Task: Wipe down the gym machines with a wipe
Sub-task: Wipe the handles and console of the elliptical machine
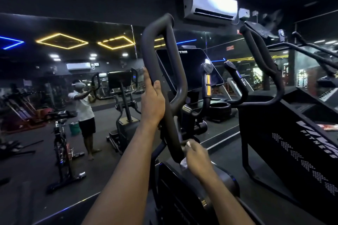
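Note:
A black elliptical machine stands right in front of me, and its looped left handlebar [155, 42] rises through the middle of the view. My left hand [152, 98] grips the bar's straight stretch, thumb and fingers around it. Lower down, my right hand [197, 157] holds a white wipe [183, 162] bunched in its fingers against the bottom end of the same bar. The machine's dark console screen [192, 67] sits just behind the handlebar. Most of the wipe is hidden under my fingers.
A black stair-climber [292, 133] stands close on the right. A wall mirror [54, 78] ahead reflects the gym, a spin bike [62, 144] and a person in a headset. An air conditioner [212, 5] hangs high on the wall. The elliptical's right handlebar [236, 82] is beyond the console.

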### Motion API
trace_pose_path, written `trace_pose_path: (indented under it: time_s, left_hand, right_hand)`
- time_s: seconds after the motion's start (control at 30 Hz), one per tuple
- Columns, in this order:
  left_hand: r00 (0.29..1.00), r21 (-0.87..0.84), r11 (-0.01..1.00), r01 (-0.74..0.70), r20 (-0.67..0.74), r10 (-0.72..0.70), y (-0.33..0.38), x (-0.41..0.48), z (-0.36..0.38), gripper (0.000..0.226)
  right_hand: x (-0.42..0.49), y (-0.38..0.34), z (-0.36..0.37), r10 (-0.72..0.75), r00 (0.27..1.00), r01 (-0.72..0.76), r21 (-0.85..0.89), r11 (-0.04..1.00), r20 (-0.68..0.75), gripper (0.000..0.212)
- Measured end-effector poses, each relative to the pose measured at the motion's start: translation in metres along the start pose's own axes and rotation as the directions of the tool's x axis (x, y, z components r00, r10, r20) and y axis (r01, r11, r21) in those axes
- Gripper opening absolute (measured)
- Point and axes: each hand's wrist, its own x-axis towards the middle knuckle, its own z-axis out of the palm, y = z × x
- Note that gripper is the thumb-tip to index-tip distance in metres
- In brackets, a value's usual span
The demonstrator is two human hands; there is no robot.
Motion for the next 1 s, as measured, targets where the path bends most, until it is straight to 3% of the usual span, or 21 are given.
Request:
trace_pose_path:
  time_s: [0.07,0.2,0.27,0.33,0.43,0.57,0.8,1.0]
  left_hand:
    - [0.998,0.048,0.998,0.046,0.045,-0.048,0.003,-0.008,-0.009,0.060]
    - [0.998,0.229,0.971,-0.064,-0.001,0.066,-0.009,-0.030,-0.038,0.036]
    - [0.998,0.201,0.978,-0.061,-0.001,0.062,-0.021,-0.043,-0.057,0.024]
    - [0.998,0.219,0.974,-0.058,0.022,0.054,-0.031,-0.054,-0.078,0.021]
    - [0.997,0.235,0.972,-0.024,0.074,0.007,-0.043,-0.064,-0.105,0.023]
    - [0.989,0.240,0.969,0.059,0.116,-0.089,-0.070,-0.066,-0.130,0.024]
    - [0.950,0.188,0.964,0.190,0.213,-0.228,-0.140,-0.046,-0.146,0.019]
    - [0.920,0.236,0.969,0.075,0.358,-0.158,-0.203,0.018,-0.146,0.010]
  right_hand:
    - [-0.013,-0.010,0.004,-0.095,0.985,0.098,0.013,0.995,-0.144,0.017]
    - [-0.041,-0.038,0.020,-0.290,0.886,0.333,0.062,0.941,-0.363,0.014]
    - [-0.051,-0.048,0.030,-0.385,0.840,0.448,0.090,0.889,-0.383,0.017]
    - [-0.057,-0.053,0.048,-0.460,0.842,0.502,0.096,0.860,-0.283,0.018]
    - [-0.055,-0.050,0.079,-0.482,0.868,0.494,0.113,0.862,-0.117,0.015]
    - [-0.029,-0.039,0.120,-0.365,0.931,0.364,0.092,0.927,-0.004,0.017]
    - [0.026,-0.043,0.165,-0.274,0.957,0.284,0.113,0.952,-0.091,0.009]
    - [0.104,-0.032,0.210,-0.267,0.944,0.300,0.166,0.939,-0.196,0.006]
